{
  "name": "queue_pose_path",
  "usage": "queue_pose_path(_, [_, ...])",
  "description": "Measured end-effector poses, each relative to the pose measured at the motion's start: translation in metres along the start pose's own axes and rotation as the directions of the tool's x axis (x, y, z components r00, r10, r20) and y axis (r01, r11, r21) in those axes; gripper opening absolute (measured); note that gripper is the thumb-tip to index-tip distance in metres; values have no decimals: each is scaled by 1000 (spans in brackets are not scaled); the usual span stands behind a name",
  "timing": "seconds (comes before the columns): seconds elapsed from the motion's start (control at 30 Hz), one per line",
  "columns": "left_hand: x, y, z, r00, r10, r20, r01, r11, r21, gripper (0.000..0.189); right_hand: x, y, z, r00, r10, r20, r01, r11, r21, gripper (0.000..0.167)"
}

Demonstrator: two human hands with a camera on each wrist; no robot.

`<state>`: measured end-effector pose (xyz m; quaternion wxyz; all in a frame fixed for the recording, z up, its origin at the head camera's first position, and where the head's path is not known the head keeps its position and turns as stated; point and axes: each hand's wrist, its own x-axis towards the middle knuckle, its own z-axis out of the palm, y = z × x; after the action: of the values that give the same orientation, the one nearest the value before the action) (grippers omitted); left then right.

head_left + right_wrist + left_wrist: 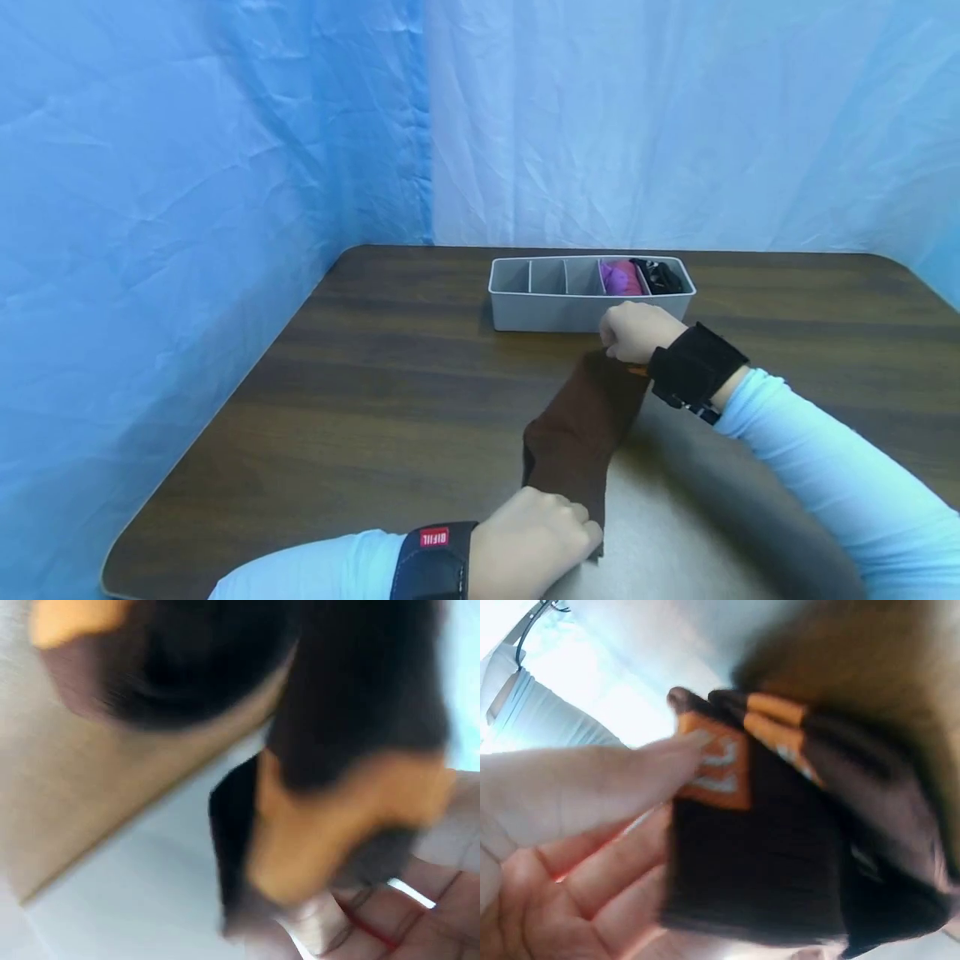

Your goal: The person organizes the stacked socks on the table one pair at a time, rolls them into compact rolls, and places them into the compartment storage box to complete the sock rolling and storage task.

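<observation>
A dark brown pair of socks [573,437] with orange patches stretches between my two hands above the table. At the near end, my left hand [528,537] pinches the cuff. Its thumb lies over an orange label with pale markings on the sock cuff [757,862] in the left wrist view; a second orange-marked layer shows beside it. My right hand [637,329] grips the far end, just in front of the grey box. In the right wrist view, blurred, its fingers pinch an orange-banded sock end [330,825], and another orange-tipped part hangs apart to the left.
The grey divided box [543,314] stands near the back of the wooden table [337,417]. One compartment holds a purple and pink bundle [622,278]; the rightmost holds a black bundle [662,277]. Blue sheeting [187,167] hangs at the left and behind.
</observation>
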<state>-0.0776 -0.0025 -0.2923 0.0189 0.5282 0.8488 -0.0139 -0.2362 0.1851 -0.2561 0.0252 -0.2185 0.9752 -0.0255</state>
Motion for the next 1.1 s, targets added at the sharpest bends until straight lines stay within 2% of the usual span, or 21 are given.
queue_pose_path(0.07, [-1, 0, 2, 1000, -16, 6, 15, 999, 32, 18, -1, 2, 8, 999, 16, 42, -16, 1000, -15, 4])
queue_pose_path(0.13, [-2, 0, 2, 1000, -18, -15, 19, 997, 79, 16, -2, 5, 16, 997, 31, 67, -29, 999, -24, 8])
queue_pose_path(0.23, [-5, 0, 1, 995, -9, -96, 25, 986, 163, 11, -3, 8, 24, 997, 47, 62, -45, 999, -31, 11])
queue_pose_path(0.43, [-12, -3, -2, 967, -2, -257, 71, 963, 260, 9, -4, 8, 22, 998, 55, 27, -54, 998, -43, 10])
queue_pose_path(0.6, [-13, -5, 6, 947, 0, -323, 110, 941, 321, 14, -9, 10, 13, 994, 106, 2, -106, 994, -34, 6])
queue_pose_path(0.73, [-12, -8, 9, 952, -57, -299, 141, 954, 266, 17, -11, 11, 12, 990, 138, 10, -137, 989, -48, 5])
queue_pose_path(0.8, [-12, -10, 9, 960, -83, -269, 149, 960, 237, 17, -13, 11, 13, 990, 138, 18, -137, 989, -50, 4])
queue_pose_path(0.87, [-12, -11, 8, 960, -92, -264, 154, 962, 225, 19, -14, 12, 13, 991, 131, 5, -131, 991, -39, 4])
queue_pose_path(0.93, [-13, -11, 6, 955, -97, -282, 161, 963, 217, 20, -15, 12, 9, 992, 120, -37, -121, 992, -20, 4])
queue_pose_path(1.03, [-13, -12, 4, 937, -91, -336, 176, 957, 229, 21, -17, 13, -1, 988, 112, -110, -112, 994, 4, 6])
queue_pose_path(1.1, [-12, -11, 4, 936, -94, -339, 182, 954, 237, 21, -18, 13, -7, 986, 116, -121, -116, 993, 10, 7])
